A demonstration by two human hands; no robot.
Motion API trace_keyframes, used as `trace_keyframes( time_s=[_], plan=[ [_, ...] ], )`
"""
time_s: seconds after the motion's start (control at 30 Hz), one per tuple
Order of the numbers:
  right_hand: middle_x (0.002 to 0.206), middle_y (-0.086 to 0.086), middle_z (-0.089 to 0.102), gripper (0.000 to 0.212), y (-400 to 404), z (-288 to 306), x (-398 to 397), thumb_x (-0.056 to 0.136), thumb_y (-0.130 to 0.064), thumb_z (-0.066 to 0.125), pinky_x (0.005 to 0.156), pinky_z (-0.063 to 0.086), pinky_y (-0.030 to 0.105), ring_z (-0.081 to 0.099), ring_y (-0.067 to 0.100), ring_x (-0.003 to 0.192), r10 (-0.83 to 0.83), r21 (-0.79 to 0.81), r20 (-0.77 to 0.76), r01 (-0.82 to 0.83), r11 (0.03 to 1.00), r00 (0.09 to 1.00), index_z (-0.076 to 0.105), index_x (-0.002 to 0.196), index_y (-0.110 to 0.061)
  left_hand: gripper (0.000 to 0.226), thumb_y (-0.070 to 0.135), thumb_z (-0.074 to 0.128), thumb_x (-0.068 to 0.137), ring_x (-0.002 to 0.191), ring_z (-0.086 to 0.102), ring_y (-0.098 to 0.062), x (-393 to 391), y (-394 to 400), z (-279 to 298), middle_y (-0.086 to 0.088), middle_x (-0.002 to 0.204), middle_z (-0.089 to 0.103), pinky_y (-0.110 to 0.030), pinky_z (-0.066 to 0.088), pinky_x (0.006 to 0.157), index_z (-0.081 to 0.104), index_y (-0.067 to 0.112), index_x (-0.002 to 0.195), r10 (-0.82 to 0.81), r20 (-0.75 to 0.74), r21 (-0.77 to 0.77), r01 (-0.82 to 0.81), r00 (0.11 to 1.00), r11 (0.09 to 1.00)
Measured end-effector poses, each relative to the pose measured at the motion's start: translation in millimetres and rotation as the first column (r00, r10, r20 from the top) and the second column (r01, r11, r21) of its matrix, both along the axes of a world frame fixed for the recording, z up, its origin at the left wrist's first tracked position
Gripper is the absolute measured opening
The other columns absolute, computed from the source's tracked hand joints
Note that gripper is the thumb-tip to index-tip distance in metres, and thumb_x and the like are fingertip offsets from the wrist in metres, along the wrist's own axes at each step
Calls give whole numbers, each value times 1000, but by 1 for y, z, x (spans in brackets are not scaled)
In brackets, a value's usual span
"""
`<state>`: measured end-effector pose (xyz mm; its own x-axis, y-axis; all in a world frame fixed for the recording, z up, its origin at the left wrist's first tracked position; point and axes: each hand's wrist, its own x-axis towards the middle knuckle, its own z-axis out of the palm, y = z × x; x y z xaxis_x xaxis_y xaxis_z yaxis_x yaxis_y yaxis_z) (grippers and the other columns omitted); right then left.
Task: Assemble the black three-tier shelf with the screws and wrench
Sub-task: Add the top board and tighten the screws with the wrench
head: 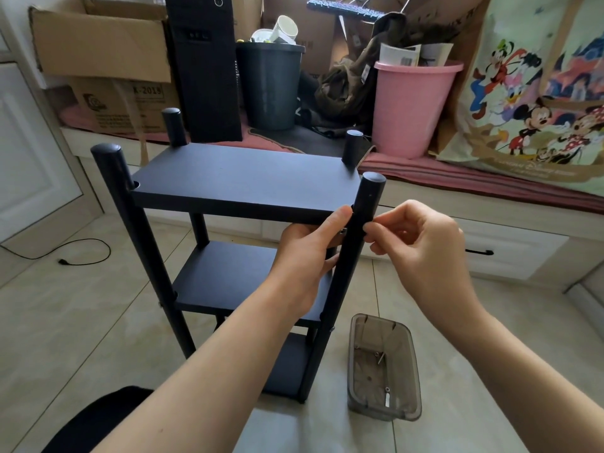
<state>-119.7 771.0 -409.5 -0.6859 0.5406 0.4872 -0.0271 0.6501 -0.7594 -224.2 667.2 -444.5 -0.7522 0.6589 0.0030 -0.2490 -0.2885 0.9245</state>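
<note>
The black three-tier shelf (242,181) stands upright on the tiled floor, with round posts at its corners. My left hand (307,253) grips the top board's near right corner from below, thumb on the board's front edge. My right hand (415,243) is at the near right post (354,243), fingertips pinched against the post just under the top board; whatever they pinch is hidden. A small metal part shows between my left thumb and the post. The near left post (130,223) leans outward from the top board, showing the board's corner notch.
A smoky clear plastic box (382,367) with a few screws stands on the floor right of the shelf. Behind are a low platform with cardboard boxes (101,44), a dark bin (269,86), a pink bucket (415,106) and a cartoon bag (536,93). A black cable (85,256) lies at left.
</note>
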Motion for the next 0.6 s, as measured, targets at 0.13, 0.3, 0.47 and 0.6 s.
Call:
trace_keyframes(
  time_s=[0.13, 0.3, 0.47, 0.6],
  plan=[
    [77, -5, 73, 7, 2, 3, 3, 85, -11, 76, 74, 60, 37, 71, 9, 70, -2, 60, 39, -1, 998, 999, 70, 88, -11, 25, 36, 67, 92, 104, 73, -18, 0, -1, 1, -1, 105, 78, -44, 52, 95, 71, 18, 108, 5, 3, -4, -5, 1000, 1000],
    [76, -8, 74, 6, 5, 7, 5, 88, -6, 71, 73, 59, 29, 71, 6, 68, 37, 92, 64, -43, 995, 997, 69, 87, -12, 27, 35, 66, 94, 103, 73, -19, 3, -2, 3, -3, 105, 77, -43, 53, 94, 72, 14, 109, 13, 9, -16, -13, 1000, 1000],
    [73, 1, 75, 5, 13, 9, 2, 87, -4, 71, 63, 58, 26, 71, 15, 63, 143, -115, 38, -138, 984, 989, 70, 84, -8, 24, 35, 65, 94, 102, 73, -19, 4, -3, 4, -3, 104, 78, -39, 52, 87, 72, 16, 107, 10, 19, -25, -10, 1000, 1000],
    [76, 2, 74, 11, 21, 6, -1, 83, -23, 76, 62, 56, 29, 70, 15, 66, 128, -163, 93, -112, 980, 987, 69, 86, -14, 18, 34, 65, 95, 100, 73, -17, 3, -4, 5, -2, 104, 78, -37, 52, 83, 73, 19, 103, -4, 20, -28, 5, 1000, 1000]
  ],
)
